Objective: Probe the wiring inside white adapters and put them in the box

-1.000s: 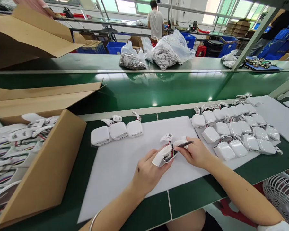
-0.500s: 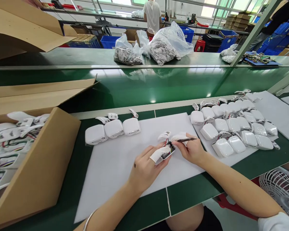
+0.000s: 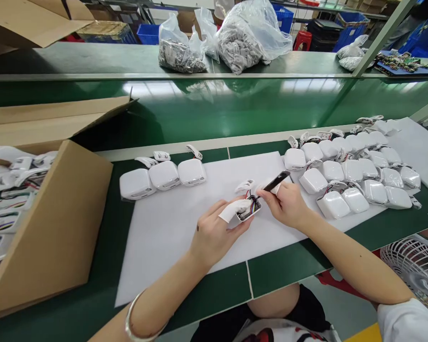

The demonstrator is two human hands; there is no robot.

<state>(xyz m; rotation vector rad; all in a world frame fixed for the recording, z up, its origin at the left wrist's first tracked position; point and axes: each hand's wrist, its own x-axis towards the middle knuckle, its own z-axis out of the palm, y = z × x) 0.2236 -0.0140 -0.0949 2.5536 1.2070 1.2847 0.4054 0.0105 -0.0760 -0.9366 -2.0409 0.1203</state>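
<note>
My left hand (image 3: 214,230), with white covers on some fingertips, grips a small white plastic housing (image 3: 248,213). Its open side faces up and shows coloured wires (image 3: 253,205) inside. A small white curved part (image 3: 244,186) sits just behind it, joined by a red and a black wire. Between the fingers of my right hand (image 3: 288,202), which also wears white fingertip covers, is a slim black tool that looks like tweezers (image 3: 276,181). The tool slants up to the right; its tip points down at the wires, and I cannot make out whether it touches them.
Three white rounded cases (image 3: 164,175) stand at the back left of the white sheet (image 3: 164,247). Several more cases (image 3: 331,204) lie in rows at right. A cardboard box (image 3: 57,228) of wired white parts stands at left. Plastic bags (image 3: 238,47) rest on the shelf behind.
The view has tipped downward. The black tool has swung to a steeper slant, its rear end higher and its broad side showing. My left hand still grips the housing.
</note>
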